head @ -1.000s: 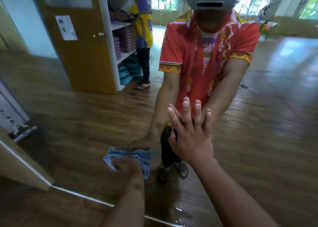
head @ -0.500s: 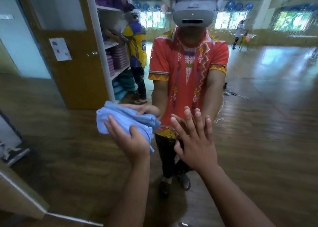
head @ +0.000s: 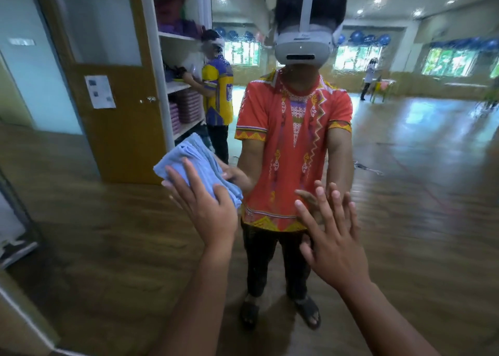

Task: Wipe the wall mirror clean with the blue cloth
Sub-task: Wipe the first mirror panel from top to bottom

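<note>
The wall mirror [head: 421, 220] fills almost the whole view and reflects a wooden-floored hall and me in a red patterned shirt. My left hand [head: 208, 210] presses the folded blue cloth [head: 194, 164] flat against the glass at mid-height, left of centre, fingers spread over it. My right hand [head: 332, 237] rests flat on the mirror to the right, fingers apart, holding nothing. Faint droplets and streaks show on the upper glass.
The mirror's white frame edge [head: 24, 315] runs along the lower left. Reflected in the glass are a brown door [head: 113, 129], white shelves with purple stacks [head: 186, 110], and another person in a yellow shirt [head: 217, 96] at the shelves.
My left hand has carried the blue cloth up the glass from near the mirror's bottom edge to mid-height. My view has tilted upward. My right hand stays flat on the mirror.
</note>
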Available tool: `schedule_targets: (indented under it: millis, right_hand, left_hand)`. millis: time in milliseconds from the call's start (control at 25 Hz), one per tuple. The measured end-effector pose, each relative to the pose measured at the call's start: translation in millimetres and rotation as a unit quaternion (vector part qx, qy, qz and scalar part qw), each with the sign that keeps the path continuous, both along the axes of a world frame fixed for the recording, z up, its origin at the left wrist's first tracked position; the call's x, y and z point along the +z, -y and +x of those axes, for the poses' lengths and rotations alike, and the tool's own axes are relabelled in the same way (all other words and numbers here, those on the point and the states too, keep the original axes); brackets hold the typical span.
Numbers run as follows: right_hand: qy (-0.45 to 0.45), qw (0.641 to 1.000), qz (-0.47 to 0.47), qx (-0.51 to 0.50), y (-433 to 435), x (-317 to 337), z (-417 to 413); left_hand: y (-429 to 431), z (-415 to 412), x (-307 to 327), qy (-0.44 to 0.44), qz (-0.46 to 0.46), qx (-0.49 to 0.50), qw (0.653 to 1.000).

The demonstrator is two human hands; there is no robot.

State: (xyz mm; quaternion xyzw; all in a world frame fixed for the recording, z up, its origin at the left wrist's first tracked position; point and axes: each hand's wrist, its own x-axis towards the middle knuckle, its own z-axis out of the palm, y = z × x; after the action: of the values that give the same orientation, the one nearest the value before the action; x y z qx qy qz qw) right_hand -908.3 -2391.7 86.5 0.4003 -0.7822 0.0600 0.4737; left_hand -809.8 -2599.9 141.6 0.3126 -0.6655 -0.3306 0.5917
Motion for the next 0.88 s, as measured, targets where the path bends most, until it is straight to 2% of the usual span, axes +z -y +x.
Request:
schedule_targets:
  millis: [280,520,600,680,760,800,880]
  right_hand:
    - [-0.012,0.999,0.037,-0.001,-39.5,1.3,-28.1]
    - [-0.013,1.000,-0.003,0.021,-30.9,-8.2,-37.2]
    - [-0.022,1.000,-0.006,0.016,-28.3,-10.0,-40.8]
    - [-0.031,0.999,-0.009,0.013,-25.5,-12.7,-43.5]
    - [-0.035,0.999,-0.013,0.013,-22.6,-15.3,-46.1]
    - [-0.037,0.999,-0.016,0.014,-22.2,-16.5,-48.1]
    - [-0.042,0.999,-0.020,0.014,-21.0,-17.9,-51.5]
  left_hand:
    - [-41.2,-19.1,15.3,-0.044,0.080,0.007,0.996]
    - [-79.3,-39.1,32.5,-0.061,-0.009,-0.024,0.998]
    - [-70.8,-40.0,15.7,-0.070,-0.001,-0.014,0.997]
    - [-58.9,-37.7,-19.5,-0.084,0.054,0.013,0.995]
    - [-47.5,-35.1,-74.2,-0.085,0.155,0.031,0.984]
    - [-44.1,-33.2,-107.1,-0.080,0.225,0.042,0.970]
    - [-42.1,-29.1,-166.4,-0.073,0.379,0.058,0.921]
